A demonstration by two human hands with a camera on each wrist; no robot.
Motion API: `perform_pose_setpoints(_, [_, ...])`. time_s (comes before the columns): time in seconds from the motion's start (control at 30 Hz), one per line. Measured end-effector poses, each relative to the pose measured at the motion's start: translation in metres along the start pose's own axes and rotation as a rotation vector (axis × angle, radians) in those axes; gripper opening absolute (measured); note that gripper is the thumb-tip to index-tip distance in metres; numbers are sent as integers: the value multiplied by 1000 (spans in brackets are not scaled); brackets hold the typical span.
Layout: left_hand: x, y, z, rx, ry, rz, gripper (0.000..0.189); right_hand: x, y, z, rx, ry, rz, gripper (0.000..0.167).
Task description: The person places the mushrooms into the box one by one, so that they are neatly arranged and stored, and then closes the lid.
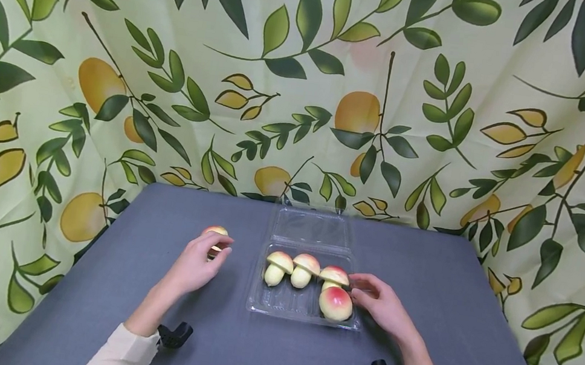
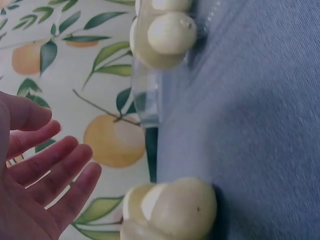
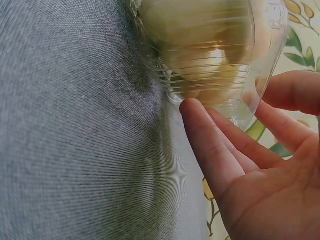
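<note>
On the left side of the table, my left hand (image 1: 202,261) hovers beside a pale mushroom (image 1: 215,230) with a reddish cap, which it partly hides. Its fingers are spread and loosely bent with nothing between them, and in the left wrist view a cluster of mushrooms (image 2: 182,209) lies beyond them. A clear plastic clamshell box (image 1: 277,309) stands open with several mushrooms inside: three in a row, and one with its red-tinged cap (image 1: 335,304) in front. At its right side is my right hand (image 1: 384,303), fairly straight fingertips right at the wall.
The box's transparent lid (image 1: 312,227) is folded back behind it. A grey-blue cloth covers the table (image 1: 414,258). Leaf-and-fruit patterned fabric (image 1: 304,86) hangs at the back and sides. Each wrist carries a black camera mount (image 1: 175,335).
</note>
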State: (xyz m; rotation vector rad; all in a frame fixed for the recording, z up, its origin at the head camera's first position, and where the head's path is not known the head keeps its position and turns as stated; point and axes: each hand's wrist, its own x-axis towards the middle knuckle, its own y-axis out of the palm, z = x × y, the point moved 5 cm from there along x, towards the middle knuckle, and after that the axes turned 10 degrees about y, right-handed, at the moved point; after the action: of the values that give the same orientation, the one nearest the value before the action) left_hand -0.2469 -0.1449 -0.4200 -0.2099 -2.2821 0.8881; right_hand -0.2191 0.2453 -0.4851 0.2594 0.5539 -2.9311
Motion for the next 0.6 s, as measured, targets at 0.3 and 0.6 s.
perform_pose_setpoints(0.3, [-10,-20,19,47,-23,-88,17,0,-1,3,0,-12,0,41])
perform_pose_setpoints(0.6, [-24,-30,39,85,-99,-78,18,0,-1,1,19,-12,2,42])
